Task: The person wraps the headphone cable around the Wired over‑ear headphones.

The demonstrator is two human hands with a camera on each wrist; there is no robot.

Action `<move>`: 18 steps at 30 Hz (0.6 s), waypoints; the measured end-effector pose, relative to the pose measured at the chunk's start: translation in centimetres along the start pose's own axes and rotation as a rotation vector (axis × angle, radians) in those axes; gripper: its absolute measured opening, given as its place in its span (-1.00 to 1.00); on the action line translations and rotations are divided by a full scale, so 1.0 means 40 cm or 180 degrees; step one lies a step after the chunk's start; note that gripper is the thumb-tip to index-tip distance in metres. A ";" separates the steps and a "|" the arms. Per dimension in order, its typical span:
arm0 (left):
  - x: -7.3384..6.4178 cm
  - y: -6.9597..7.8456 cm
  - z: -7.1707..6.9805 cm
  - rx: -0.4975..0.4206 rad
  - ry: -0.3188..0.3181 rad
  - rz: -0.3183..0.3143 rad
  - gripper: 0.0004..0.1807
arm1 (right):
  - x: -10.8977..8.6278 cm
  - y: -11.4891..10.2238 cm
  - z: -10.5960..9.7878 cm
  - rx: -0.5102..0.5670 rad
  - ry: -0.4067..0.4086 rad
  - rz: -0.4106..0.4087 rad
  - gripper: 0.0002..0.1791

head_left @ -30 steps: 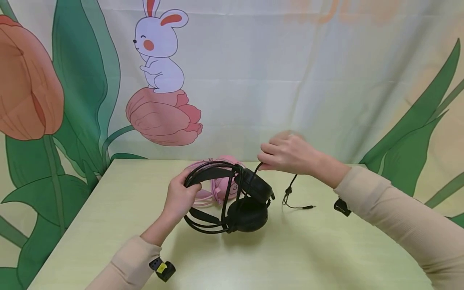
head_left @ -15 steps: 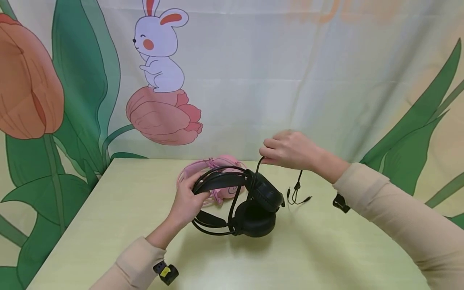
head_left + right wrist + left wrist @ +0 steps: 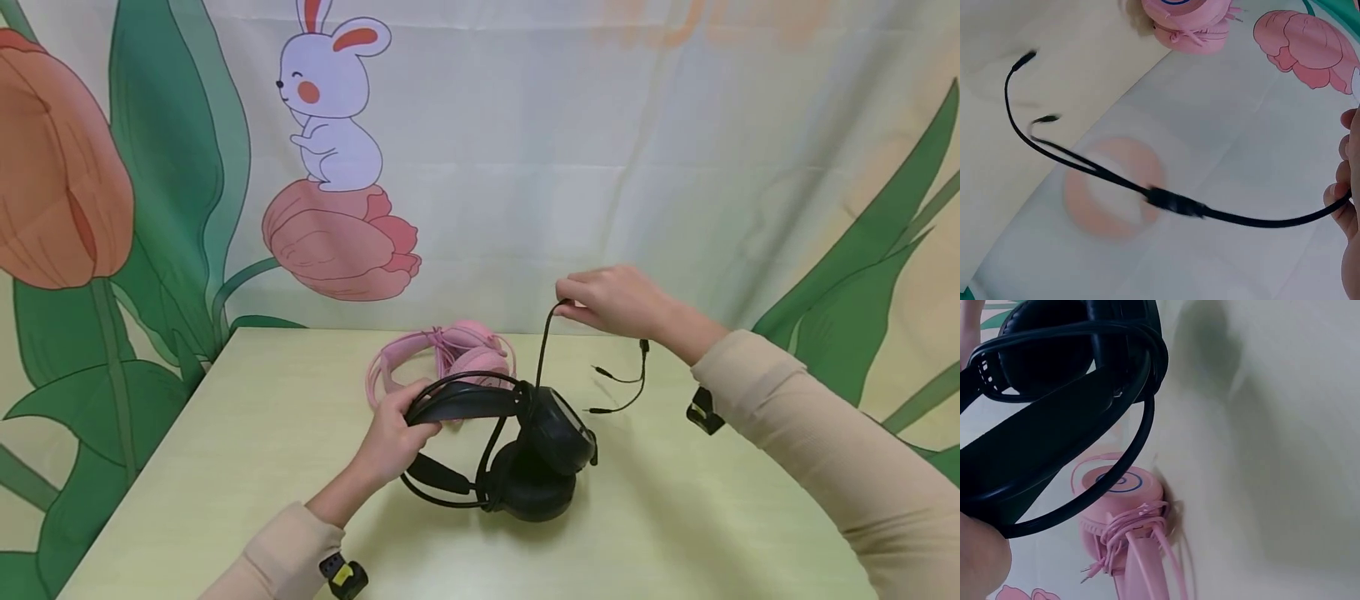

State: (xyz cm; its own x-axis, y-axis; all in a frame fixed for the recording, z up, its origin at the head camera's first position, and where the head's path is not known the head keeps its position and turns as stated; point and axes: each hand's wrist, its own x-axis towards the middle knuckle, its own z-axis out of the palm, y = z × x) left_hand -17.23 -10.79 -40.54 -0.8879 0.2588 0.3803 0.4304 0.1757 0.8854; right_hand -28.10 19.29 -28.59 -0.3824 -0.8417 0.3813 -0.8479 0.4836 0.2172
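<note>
A black over-ear headset (image 3: 558,433) is held by its headband in my left hand (image 3: 397,433), ear cups pointing right and close over the table. Its black cable (image 3: 545,342) rises from the cups to my right hand (image 3: 615,300), which pinches it above and to the right. Past that hand, the cable's splitter (image 3: 1175,203) shows in the right wrist view, with two thin leads ending in plugs (image 3: 1024,60) that dangle free. Some cable still loops around the headset's side in the left wrist view.
Behind the black headset lies a pink headset (image 3: 405,354) on the pale table (image 3: 262,450), its cord (image 3: 1135,525) wound around it. A printed cloth (image 3: 510,183) with a rabbit and tulips hangs at the table's back edge.
My left hand has moved the black headset right and nearer to me, uncovering more of the pink one. My right hand has risen slightly rightward with the cable, lifting the plugs.
</note>
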 end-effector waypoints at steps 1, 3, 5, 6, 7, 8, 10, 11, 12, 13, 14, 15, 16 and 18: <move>-0.002 -0.002 0.001 -0.0051 -0.0044 -0.0001 -0.73 | -0.001 0.002 0.002 0.0001 -0.0017 0.0040 -0.80; -0.005 -0.005 0.001 -0.0193 -0.0119 -0.0022 -0.75 | -0.003 0.007 0.006 -0.0004 -0.0042 0.0110 -0.81; -0.007 -0.006 0.000 -0.0396 -0.0151 -0.0049 -0.76 | -0.004 0.008 0.009 0.0000 -0.0054 0.0167 -0.82; -0.008 -0.007 -0.001 -0.0507 -0.0154 -0.0058 -0.77 | -0.004 0.008 0.012 0.0010 -0.0057 0.0189 -0.82; -0.008 -0.006 -0.002 -0.0626 -0.0154 -0.0059 -0.78 | -0.003 0.008 0.014 0.0011 -0.0054 0.0215 -0.82; -0.008 -0.006 -0.003 -0.0737 -0.0152 -0.0048 -0.79 | -0.001 0.008 0.017 0.0014 -0.0045 0.0235 -0.83; -0.008 -0.005 -0.006 -0.0927 -0.0154 0.0006 -0.81 | 0.002 0.007 0.023 0.0024 -0.0017 0.0267 -0.84; -0.007 -0.003 -0.007 -0.1017 -0.0168 0.0038 -0.82 | 0.004 0.007 0.027 0.0031 0.0003 0.0279 -0.84; -0.007 -0.001 -0.008 -0.1094 -0.0184 0.0062 -0.82 | 0.006 0.006 0.032 0.0046 0.0026 0.0289 -0.85; -0.008 0.000 -0.008 -0.1198 -0.0207 0.0079 -0.80 | 0.008 0.006 0.037 0.0050 0.0060 0.0278 -0.85; -0.009 0.002 -0.009 -0.1294 -0.0228 0.0096 -0.78 | 0.009 0.007 0.044 0.0068 0.0092 0.0245 -0.85; -0.011 0.003 -0.010 -0.1402 -0.0251 0.0106 -0.76 | 0.010 0.008 0.052 0.0082 0.0127 0.0200 -0.85; -0.013 0.005 -0.012 -0.1512 -0.0269 0.0104 -0.75 | 0.011 0.007 0.059 0.0089 0.0167 0.0150 -0.85; -0.017 0.008 -0.016 -0.1711 -0.0296 0.0122 -0.71 | 0.011 0.007 0.075 0.0035 0.0250 0.0028 -0.85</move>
State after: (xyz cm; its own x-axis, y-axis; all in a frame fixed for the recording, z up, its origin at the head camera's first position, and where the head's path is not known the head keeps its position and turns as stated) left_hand -16.59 -11.52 -40.35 -0.8446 0.3427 0.4113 0.2970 -0.3394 0.8925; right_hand -29.61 18.33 -31.04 -0.3602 -0.8158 0.4524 -0.8488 0.4878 0.2039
